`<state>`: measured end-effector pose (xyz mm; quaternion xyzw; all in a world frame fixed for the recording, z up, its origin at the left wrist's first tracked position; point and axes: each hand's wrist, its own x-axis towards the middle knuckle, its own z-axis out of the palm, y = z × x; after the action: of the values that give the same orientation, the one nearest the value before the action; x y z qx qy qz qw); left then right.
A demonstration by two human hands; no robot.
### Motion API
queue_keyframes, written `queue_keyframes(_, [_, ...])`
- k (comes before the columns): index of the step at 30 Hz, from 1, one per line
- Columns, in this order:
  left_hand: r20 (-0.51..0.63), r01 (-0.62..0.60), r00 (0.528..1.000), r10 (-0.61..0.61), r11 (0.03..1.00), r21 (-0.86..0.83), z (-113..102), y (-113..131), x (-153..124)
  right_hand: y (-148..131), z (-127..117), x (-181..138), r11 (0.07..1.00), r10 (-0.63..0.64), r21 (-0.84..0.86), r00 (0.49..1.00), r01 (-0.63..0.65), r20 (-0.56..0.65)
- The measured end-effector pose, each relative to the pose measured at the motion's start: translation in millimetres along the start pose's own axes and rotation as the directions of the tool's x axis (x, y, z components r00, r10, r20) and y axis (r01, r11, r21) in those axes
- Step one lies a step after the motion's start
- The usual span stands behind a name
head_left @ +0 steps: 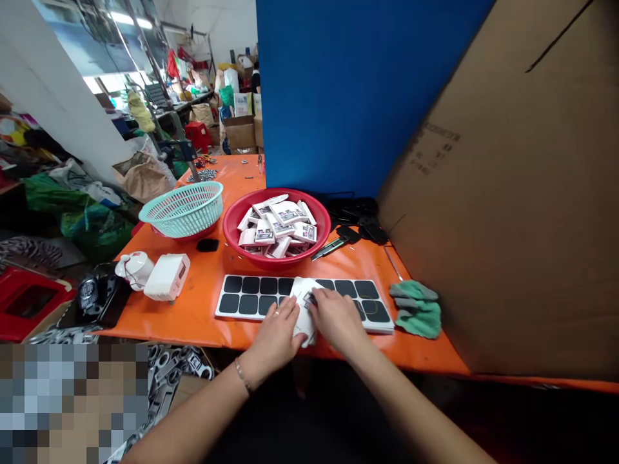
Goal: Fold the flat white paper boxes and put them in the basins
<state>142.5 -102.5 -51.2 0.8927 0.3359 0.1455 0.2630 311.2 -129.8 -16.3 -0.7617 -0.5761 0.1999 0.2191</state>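
Note:
A white paper packet [304, 324] with some print lies across the middle of a white sheet of dark rounded squares [242, 303]. My left hand [275, 332], with a ring and a bracelet, holds the packet at its left side; the thumb rests on its lower part. From the right, my right hand [338, 319] has its fingers curled on the packet's upper part, beside a small dark printed patch. Its fingertips are partly hidden. A yellowish rubber band [371, 305] lies on the sheet's right half. Behind it, a red basin [231, 240] is heaped with small white printed packets [282, 227].
A mint plastic basket [186, 212] and a white box [167, 277] stand left on the orange table [203, 322]. A utility knife [331, 248] lies right of the basin, a green-grey glove [418, 309] further right. Cardboard [522, 193] and a blue panel [348, 90] wall the right and back.

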Motion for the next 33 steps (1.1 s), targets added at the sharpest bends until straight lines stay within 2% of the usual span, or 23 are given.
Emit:
queue_keyframes(2, [0.039, 0.021, 0.999, -0.025, 0.994, 0.112, 11.5, 0.5, 2.3, -2.5, 13.3, -7.7, 0.995, 0.014, -0.095, 1.000, -0.012, 0.021])
queue_keyframes(4, [0.047, 0.014, 0.999, -0.022, 0.988, 0.154, 14.6, 0.6, 2.9, -6.2, 18.9, -7.8, 0.989, 0.023, -0.146, 0.998, -0.016, 0.051])
queue_keyframes(10, [0.049, -0.008, 0.999, -0.001, 0.981, 0.195, 11.0, -0.5, 3.2, -13.7, 14.6, 5.3, 0.968, 0.083, -0.243, 0.996, -0.070, 0.041])
queue_keyframes(15, [0.031, -0.025, 0.999, 0.018, 0.974, 0.224, 15.4, -3.3, 3.8, -12.6, 13.1, 7.7, 0.972, 0.114, -0.214, 0.991, -0.098, 0.068])
queue_keyframes(19, [0.030, -0.019, 0.999, 0.013, 0.975, 0.220, 17.1, -2.5, 2.5, -3.1, 7.1, 21.0, 0.988, 0.134, -0.077, 0.990, -0.131, 0.038])
queue_keyframes(24, [0.021, -0.037, 0.999, 0.033, 0.980, 0.196, 20.0, 0.0, -2.7, 15.0, -4.0, 34.5, 0.966, 0.131, 0.221, 0.991, -0.135, 0.036])
queue_keyframes(27, [-0.136, -0.071, 0.986, 0.097, 0.980, 0.184, 9.8, 2.2, 1.4, 20.3, -16.1, 28.9, 0.897, 0.146, 0.420, 0.989, -0.138, 0.012])
queue_keyframes(30, [-0.364, -0.106, 0.919, 0.153, 0.983, 0.147, -16.2, 8.2, 13.6, 15.0, -31.5, 12.8, 0.787, 0.143, 0.606, 0.990, -0.119, 0.009])
queue_keyframes(33, [-0.448, -0.235, 0.868, 0.214, 0.972, 0.008, -48.7, 18.6, 22.8, 4.5, -42.4, -9.7, 0.670, 0.110, 0.732, 0.991, -0.127, 0.071])
